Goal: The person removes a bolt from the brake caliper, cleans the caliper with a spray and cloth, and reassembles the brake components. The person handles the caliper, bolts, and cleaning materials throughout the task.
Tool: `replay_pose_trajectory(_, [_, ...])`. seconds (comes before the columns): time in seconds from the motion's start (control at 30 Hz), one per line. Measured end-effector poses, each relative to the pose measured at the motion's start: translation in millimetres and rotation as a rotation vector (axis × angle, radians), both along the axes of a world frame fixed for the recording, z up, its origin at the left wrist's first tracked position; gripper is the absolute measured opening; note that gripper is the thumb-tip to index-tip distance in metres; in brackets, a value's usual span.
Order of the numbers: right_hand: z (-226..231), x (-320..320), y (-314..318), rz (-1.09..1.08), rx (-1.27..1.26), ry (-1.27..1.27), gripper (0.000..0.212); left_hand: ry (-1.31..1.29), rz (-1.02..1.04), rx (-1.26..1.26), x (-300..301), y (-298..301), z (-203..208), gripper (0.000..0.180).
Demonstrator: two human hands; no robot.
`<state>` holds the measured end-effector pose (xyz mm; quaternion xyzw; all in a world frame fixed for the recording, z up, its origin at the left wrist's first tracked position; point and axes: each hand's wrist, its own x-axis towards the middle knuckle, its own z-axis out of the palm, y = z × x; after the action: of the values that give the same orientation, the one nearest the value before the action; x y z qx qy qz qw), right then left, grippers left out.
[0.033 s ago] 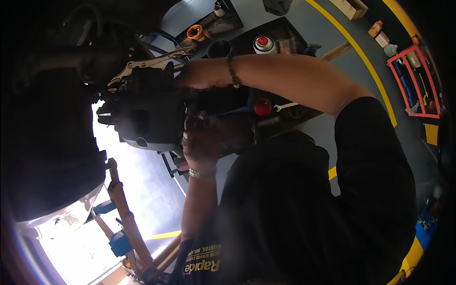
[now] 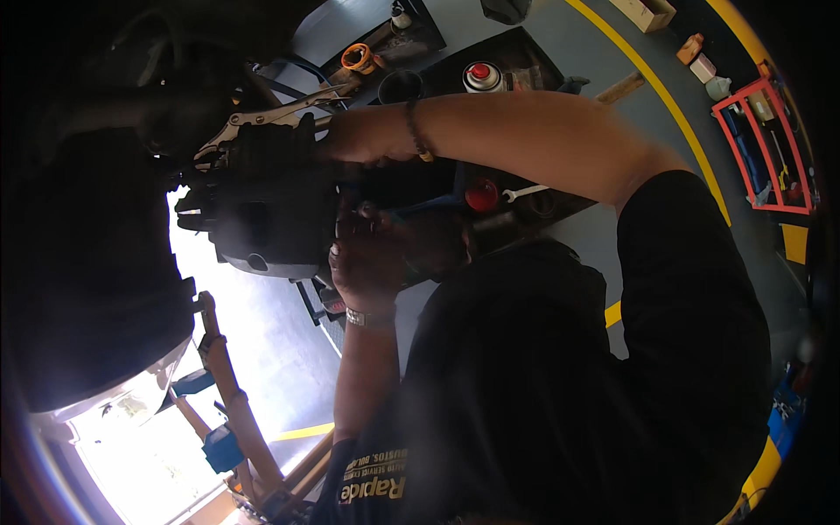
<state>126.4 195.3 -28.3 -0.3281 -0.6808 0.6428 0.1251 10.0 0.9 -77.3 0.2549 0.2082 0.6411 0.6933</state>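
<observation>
Working at the right-hand end of a dark metal block [image 2: 284, 234], which looks like a brake caliper, we have both hands close together. The block sits left of centre, just beside a big, dark rounded part [image 2: 96, 297], with bright floor showing below it. Our left hand [image 2: 367, 271], the one with the wristwatch [image 2: 357, 317], bends its fingers against the block's right side; whether they grip it or some small part there, we cannot tell. Our right hand [image 2: 350, 137], below the beaded bracelet [image 2: 415, 127], reaches the upper right corner, and its fingertips vanish in shadow, so its hold is unclear too.

We judge the block to be cast metal: heavy for its bulk, stiff all through, and unlikely to break from handling. Its surface may be dusty or greasy and so a little slippery. The broad, rounded lower edge looks best for a supporting palm, with the other hand on the blocky upper edge. We would keep fingers off the narrow prongs at its left end, and clear of the locking pliers [image 2: 254, 118] lying along its top, where skin could get pinched.
</observation>
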Motion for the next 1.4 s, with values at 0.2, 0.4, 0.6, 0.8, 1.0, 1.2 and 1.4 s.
replay_pose_trajectory(0.2, [-10.6, 5.9, 22.1, 0.234, 0.582, 0.202, 0.032, -0.12, -0.058, 0.097, 4.2, 39.1, 7.2, 0.069])
replay_pose_trajectory(0.4, [-10.7, 2.3, 17.0, 0.183, 0.751, 0.202, 0.032, -0.197, -0.041, 0.128, 6.3, 47.7, 5.8, 0.053])
replay_pose_trajectory(0.6, [-0.4, 8.3, 19.8, 0.214, 0.374, 0.277, 0.04, -0.172, 0.018, 0.116, 0.0, 47.4, 4.3, 0.047])
replay_pose_trajectory(0.8, [9.4, 8.3, 6.4, 0.075, 0.183, 0.151, 0.047, -0.25, 0.049, 0.123, 0.8, 50.9, 2.6, 0.045])
replay_pose_trajectory(1.0, [16.9, 13.2, 8.6, 0.118, 0.227, 0.277, 0.044, -0.35, 0.181, 0.116, 11.7, 50.9, 8.0, 0.041])
replay_pose_trajectory(1.2, [2.2, 3.4, 8.2, 0.06, 0.08, 0.065, 0.046, -0.369, 0.147, 0.055, 14.2, 48.5, 16.1, 0.033])
replay_pose_trajectory(1.4, [-2.8, -0.3, 19.7, 0.226, 0.534, 0.231, 0.046, -0.305, 0.234, 0.034, 13.1, 47.9, 15.5, 0.035])
